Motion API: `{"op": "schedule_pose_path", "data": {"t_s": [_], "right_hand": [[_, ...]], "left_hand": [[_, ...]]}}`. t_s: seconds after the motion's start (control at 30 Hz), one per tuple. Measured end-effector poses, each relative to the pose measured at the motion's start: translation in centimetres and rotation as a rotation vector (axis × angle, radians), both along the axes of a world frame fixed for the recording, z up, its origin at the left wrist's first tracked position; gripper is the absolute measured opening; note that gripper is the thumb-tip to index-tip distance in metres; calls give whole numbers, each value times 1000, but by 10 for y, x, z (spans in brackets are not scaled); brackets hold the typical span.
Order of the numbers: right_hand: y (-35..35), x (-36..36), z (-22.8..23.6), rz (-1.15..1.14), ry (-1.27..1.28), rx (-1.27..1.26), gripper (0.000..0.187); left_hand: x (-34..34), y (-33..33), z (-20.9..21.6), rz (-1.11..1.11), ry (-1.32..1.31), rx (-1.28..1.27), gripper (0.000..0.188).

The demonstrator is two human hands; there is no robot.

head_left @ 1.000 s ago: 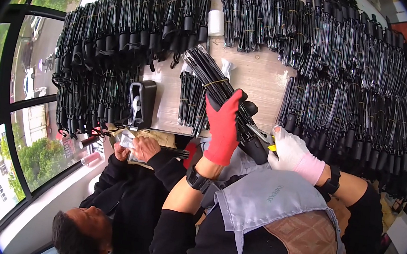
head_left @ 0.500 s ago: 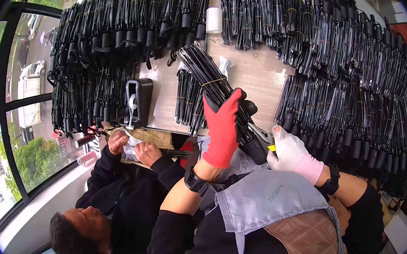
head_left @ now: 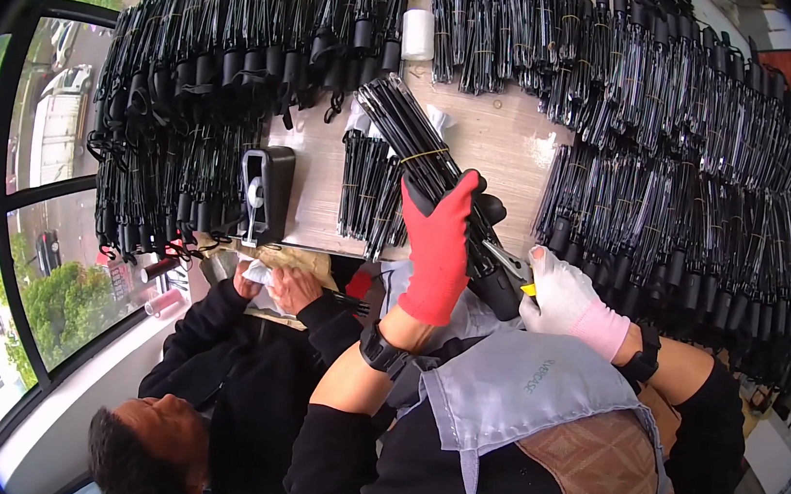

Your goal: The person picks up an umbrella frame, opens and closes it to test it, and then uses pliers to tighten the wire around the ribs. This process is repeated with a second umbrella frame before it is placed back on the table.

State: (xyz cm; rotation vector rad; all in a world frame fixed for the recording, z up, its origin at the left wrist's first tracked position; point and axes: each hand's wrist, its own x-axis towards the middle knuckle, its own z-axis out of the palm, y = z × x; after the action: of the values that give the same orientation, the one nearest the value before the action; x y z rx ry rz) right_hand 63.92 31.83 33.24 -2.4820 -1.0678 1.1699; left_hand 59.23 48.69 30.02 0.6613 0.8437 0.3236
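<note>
My left hand (head_left: pixel 437 252), in a red glove with a black palm, is closed around a folded umbrella frame (head_left: pixel 398 122). The frame is a bundle of thin black ribs with a rubber band around it. It slants from the upper left down to a black handle (head_left: pixel 495 295). My right hand (head_left: pixel 565 300), in a white glove with a pink cuff, grips pliers (head_left: pixel 511 264) with a bit of yellow showing on the grip. The metal jaws reach the frame just above its handle; what they pinch is too small to tell.
Rows of banded umbrella frames (head_left: pixel 235 24) line the table's left, and more frames (head_left: pixel 681 221) its right. A few shorter rib bundles (head_left: pixel 371 186) lie mid-table near a black tape dispenser (head_left: pixel 267 195) and white roll (head_left: pixel 418 35). At left, a co-worker's hands (head_left: pixel 289 286) hold white material.
The rib end of the umbrella frame has shifted slightly right with my left hand. My right hand and the pliers stay nearly still. The co-worker's hands have moved closer together.
</note>
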Motion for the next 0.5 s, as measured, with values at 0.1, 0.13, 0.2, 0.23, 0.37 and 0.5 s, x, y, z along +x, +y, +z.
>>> {"op": "schedule_pose_path", "data": {"t_s": [0.1, 0.13, 0.2, 0.23, 0.37, 0.5], "right_hand": [[2, 0, 0, -1, 21, -11, 46], [3, 1, 0, 2, 37, -21, 46], [4, 1, 0, 1, 51, -29, 46], [5, 1, 0, 14, 74, -55, 47], [10, 8, 7, 50, 178, -127, 47], [18, 24, 32, 87, 303, -161, 44]], "left_hand": [[0, 0, 2, 3, -3, -2, 18], [-1, -1, 2, 6, -2, -8, 21], [-2, -4, 3, 8, -2, -16, 30], [-3, -4, 3, 7, -3, -17, 30], [-6, -8, 4, 30, 19, -14, 30], [-8, -15, 19, -24, 73, 177, 32]]}}
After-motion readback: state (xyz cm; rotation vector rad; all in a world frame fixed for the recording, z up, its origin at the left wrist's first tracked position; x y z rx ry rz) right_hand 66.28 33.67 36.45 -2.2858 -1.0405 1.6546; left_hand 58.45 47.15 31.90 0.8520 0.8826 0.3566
